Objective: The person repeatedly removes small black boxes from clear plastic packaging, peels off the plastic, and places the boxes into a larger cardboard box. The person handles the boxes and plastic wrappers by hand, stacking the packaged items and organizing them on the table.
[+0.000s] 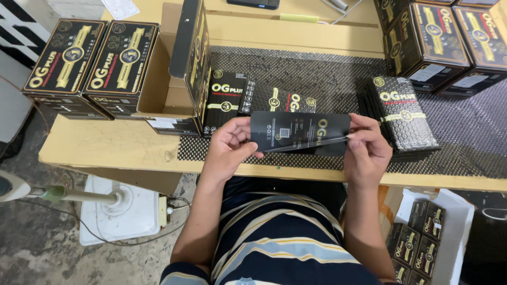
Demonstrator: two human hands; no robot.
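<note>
I hold a flat black carton blank (299, 132) with gold print just above the table's front edge. My left hand (229, 145) grips its left end. My right hand (367, 148) pinches its right end, thumb on top. Behind the blank, several more flat black packs (248, 100) lie on a black mesh mat (327, 74). A stack of flat black blanks (404, 116) sits right of my right hand.
An open brown cardboard box (169, 79) with a raised black lid stands left of the mat. Two closed black and gold boxes (92, 60) sit at the far left, more boxes (443, 42) at the far right. A white bin (425, 237) of small boxes is below the table; a fan base (119, 208) is on the floor.
</note>
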